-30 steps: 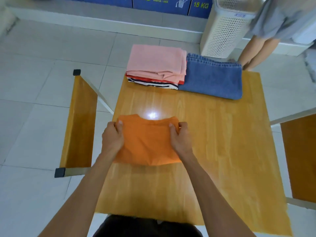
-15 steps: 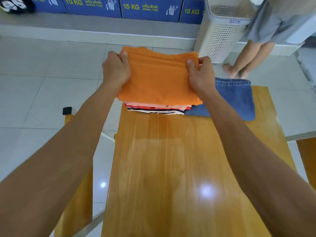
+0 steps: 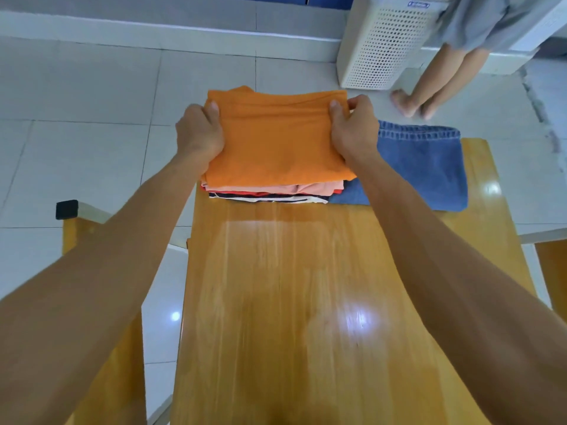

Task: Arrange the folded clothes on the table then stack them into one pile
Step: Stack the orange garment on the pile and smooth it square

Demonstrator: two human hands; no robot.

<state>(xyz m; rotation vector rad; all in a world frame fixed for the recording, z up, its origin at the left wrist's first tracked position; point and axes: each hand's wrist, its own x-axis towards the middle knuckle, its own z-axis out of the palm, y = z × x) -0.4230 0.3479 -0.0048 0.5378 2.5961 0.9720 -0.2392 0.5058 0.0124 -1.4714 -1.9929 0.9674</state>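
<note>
Since the earlier frames, both arms have carried the orange garment [image 3: 276, 139] from the near half of the table [image 3: 276, 302] out to its far end, and it now sits over the pile [image 3: 270, 191] there, lower and flatter than half a second ago.

Taking the pile as the landmark: the table stretches from it back toward the person, bare wood in between. The folded jeans [image 3: 423, 167] lie just beside the pile on its right, touching it, not yet stacked. The orange garment covers the pile's top, its long axis running left to right, its far edge reaching past the pile's far side.

The left hand [image 3: 199, 136] is closed on the garment's left edge, thumb on top; the right hand [image 3: 352, 130] pinches the right far corner the same way. Both look equally near. Whether the cloth rests fully on the pile I cannot tell.

Behind the pile, on the floor, stands a white perforated basket [image 3: 383, 44]; its contents are out of view. Another person's legs [image 3: 429, 81] stand beside it.

Letting go seems next, then the jeans.
</note>
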